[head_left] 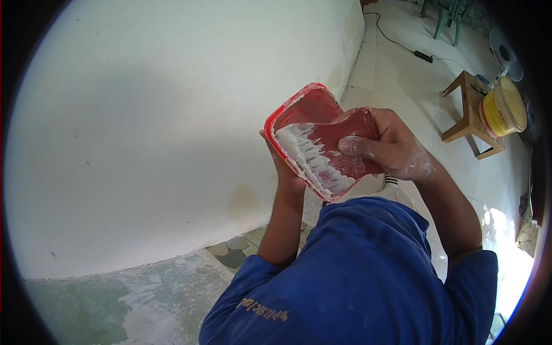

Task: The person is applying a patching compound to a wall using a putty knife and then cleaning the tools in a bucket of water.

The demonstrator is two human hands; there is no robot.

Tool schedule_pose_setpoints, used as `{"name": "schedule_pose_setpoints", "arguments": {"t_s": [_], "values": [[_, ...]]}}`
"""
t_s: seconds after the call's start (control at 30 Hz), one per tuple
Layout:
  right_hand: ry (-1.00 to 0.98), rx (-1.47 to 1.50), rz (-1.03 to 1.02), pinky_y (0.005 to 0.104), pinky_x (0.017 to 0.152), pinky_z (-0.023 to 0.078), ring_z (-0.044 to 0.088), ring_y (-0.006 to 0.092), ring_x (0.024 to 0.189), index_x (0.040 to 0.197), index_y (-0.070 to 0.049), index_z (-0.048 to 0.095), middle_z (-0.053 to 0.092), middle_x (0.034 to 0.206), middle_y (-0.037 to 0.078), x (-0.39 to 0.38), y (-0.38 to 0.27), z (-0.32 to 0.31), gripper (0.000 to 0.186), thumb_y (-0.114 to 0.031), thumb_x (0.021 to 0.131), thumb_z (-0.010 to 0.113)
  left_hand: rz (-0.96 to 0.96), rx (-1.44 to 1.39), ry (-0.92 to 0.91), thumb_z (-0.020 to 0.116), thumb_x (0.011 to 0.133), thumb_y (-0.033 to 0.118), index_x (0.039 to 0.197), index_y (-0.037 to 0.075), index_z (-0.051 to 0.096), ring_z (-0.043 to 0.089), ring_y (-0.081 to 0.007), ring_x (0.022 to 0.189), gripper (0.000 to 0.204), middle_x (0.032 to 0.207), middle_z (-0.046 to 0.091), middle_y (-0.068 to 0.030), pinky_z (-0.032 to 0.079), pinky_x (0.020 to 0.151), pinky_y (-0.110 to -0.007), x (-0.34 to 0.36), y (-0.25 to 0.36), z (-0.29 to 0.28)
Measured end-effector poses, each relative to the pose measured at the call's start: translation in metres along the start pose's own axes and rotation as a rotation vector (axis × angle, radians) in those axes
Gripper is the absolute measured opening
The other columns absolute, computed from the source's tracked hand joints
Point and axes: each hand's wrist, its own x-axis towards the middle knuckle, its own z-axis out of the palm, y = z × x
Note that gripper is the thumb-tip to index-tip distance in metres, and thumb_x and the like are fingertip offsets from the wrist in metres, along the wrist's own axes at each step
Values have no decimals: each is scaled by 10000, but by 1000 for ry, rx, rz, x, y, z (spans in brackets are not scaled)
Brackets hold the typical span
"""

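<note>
My left hand [283, 171] supports a red plastic tub [300, 108] from its left side and underneath; most of its fingers are hidden behind the tub. White putty is smeared along the tub's rim. My right hand [397, 144] grips a flat, dark red putty spreader [351, 131], thumb on top of the blade. A thick band of white putty [310, 160] lies along the blade's lower left edge, which rests over the tub's opening. White residue covers parts of my right thumb and wrist.
A white wall [144, 132] with brownish patches rises at the left. On the right, a yellow-labelled bucket [505, 107] sits on a brown stool [464, 123], near a fan [506, 54]. A black power strip [423, 56] with its cable lies on the tiled floor, and a green chair [451, 20] stands farther back.
</note>
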Motion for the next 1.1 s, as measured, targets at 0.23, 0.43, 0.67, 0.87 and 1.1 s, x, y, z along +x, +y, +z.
{"name": "schedule_pose_setpoints", "arguments": {"t_s": [0.23, 0.43, 0.67, 0.87, 1.1], "values": [[226, 229, -60, 204, 479, 463, 588, 67, 623, 1018, -10, 552, 637, 809, 49, 3, 30, -20, 254, -167, 846, 653, 217, 307, 86, 438, 926, 471, 1316, 79, 409, 535, -247, 1085, 554, 1228, 528, -108, 479, 901, -413, 3, -22, -19], [415, 482, -55, 226, 522, 507, 631, 121, 679, 1093, -12, 497, 633, 909, 77, -6, 62, -40, 315, -150, 849, 640, -155, -174, 23, 400, 938, 472, 1351, 130, 379, 469, -292, 1188, 537, 1319, 468, -109, 413, 986, -458, -35, -15, -42], [639, 576, 6, 285, 529, 550, 642, 134, 731, 1131, -60, 510, 635, 947, 54, -34, 125, -87, 295, -183, 878, 598, -100, -401, 29, 421, 917, 497, 1409, 107, 292, 475, -401, 1186, 641, 1364, 399, -205, 390, 964, -604, -76, -9, -76], [617, 762, 55, 315, 622, 554, 636, 166, 815, 1142, -49, 517, 627, 981, 70, -46, 156, -121, 305, -153, 870, 608, -55, -316, 130, 435, 896, 528, 1407, 77, 285, 463, -422, 1192, 698, 1348, 410, -228, 378, 974, -605, -80, 0, -63], [580, 744, 90, 342, 691, 560, 641, 190, 886, 1155, -28, 516, 624, 1032, 91, -34, 166, -180, 328, -110, 855, 619, -25, -267, 150, 489, 884, 491, 1394, 81, 313, 465, -389, 1183, 678, 1333, 425, -221, 366, 987, -573, -52, -15, -43]]}}
